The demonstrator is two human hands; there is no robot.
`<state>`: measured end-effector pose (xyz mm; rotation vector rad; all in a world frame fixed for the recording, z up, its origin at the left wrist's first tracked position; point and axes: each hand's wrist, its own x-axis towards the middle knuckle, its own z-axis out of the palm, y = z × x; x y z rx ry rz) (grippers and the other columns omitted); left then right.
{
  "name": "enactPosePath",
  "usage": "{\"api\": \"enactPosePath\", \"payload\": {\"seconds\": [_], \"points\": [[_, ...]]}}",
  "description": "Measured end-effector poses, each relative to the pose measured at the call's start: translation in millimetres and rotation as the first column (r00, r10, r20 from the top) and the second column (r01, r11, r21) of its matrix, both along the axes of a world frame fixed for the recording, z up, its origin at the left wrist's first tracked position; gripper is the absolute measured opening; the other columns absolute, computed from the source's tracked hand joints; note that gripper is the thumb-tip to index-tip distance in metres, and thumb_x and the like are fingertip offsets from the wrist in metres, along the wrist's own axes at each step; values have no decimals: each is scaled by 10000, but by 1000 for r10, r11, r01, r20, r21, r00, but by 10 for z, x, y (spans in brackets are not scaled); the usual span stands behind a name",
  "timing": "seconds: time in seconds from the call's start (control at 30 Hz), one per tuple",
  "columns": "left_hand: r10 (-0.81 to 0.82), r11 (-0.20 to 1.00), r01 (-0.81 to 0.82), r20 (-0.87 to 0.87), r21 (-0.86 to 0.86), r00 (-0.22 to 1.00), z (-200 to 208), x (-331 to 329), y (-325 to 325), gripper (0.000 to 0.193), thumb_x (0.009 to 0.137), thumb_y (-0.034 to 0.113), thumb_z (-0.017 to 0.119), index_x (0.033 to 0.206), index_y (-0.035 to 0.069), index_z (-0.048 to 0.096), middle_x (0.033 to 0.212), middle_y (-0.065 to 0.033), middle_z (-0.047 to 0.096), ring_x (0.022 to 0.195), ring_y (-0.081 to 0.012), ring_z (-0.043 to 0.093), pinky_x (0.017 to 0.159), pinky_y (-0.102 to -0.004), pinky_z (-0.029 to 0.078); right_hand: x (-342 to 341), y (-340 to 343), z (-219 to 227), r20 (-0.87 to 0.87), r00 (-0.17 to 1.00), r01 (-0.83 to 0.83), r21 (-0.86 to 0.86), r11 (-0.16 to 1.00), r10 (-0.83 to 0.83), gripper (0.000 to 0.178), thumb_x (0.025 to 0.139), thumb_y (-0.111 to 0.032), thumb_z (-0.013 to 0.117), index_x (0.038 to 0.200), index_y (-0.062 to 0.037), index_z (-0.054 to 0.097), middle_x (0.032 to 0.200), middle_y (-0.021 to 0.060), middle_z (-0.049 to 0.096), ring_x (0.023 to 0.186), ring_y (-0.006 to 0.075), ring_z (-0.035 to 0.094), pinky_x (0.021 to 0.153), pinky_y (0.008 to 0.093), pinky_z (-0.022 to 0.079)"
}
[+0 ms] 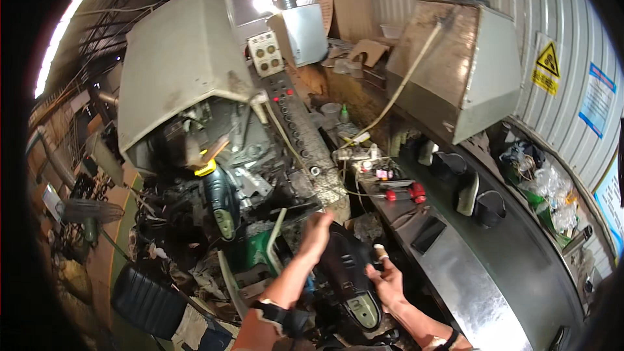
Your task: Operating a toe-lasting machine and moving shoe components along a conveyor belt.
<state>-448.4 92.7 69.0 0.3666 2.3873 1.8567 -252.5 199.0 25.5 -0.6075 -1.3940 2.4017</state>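
In front of me is a black shoe upper [344, 266] on a shoe last, whose pale green top [363, 311] shows at the near end. My left hand [316, 237] is closed at the left side of its far end, the fingertips partly blurred. Against the right side of the upper rests my right hand [389, 284], its fingers curled, one fingertip wrapped in something pale. A second black shoe upper [221, 198] on a green-topped last sits in the machine to the left, with a yellow piece [205, 168] at its far end.
A large grey hood [185, 45] covers the left machine, beside a panel of buttons [286, 114]. Right of me, a metal ledge [448, 273] bears a dark flat rectangular object [429, 234] and a red tool [416, 192]. Several dark shoe pieces stand on the belt [520, 253].
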Motion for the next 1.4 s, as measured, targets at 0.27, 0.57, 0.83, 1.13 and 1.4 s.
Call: {"api": "enactPosePath", "payload": {"seconds": [0.27,0.57,0.83,1.13,1.4], "points": [[515,808,-589,-499,11,697,-345,-1439,-2600,1014,663,45,833,1516,61,286,1401,-259,449,1315,-417,422,1134,-483,322,-1169,-1276,341,-99,979,-190,-142,971,177,690,937,-98,702,1510,16,335,1202,129,656,977,134,629,837,285,533],[17,895,-128,254,427,967,-827,-623,-3244,653,844,142,755,1405,-1,454,1336,-137,552,1270,-306,494,1054,-421,409,-1999,-1849,326,-15,980,-199,-193,961,200,584,943,-149,702,1425,35,427,1162,153,661,969,193,654,798,328,553],[-149,557,-394,555,731,818,-198,-918,-2766,335,1045,287,496,1189,21,641,1216,-108,660,1092,-279,625,989,-429,481,-2890,-2203,169,28,988,-146,-176,974,153,734,924,-150,716,1526,-5,321,1319,173,568,1035,194,622,840,337,547],[-69,438,-590,679,679,731,-480,-1365,-2743,340,1021,282,524,1185,15,653,1187,-111,679,1066,-289,640,987,-431,490,-3326,-2320,61,80,987,-131,-73,989,137,789,846,-241,787,1491,1,403,1615,194,72,1402,246,336,1108,337,384],[104,418,-656,684,629,722,-536,-1352,-2658,311,1017,235,534,1164,-13,651,1168,-119,685,1028,-261,651,935,-398,507,-3300,-2351,53,92,969,-183,-362,914,231,740,929,-148,703,1539,-43,296,1347,132,563,1163,192,582,985,323,490]]}}
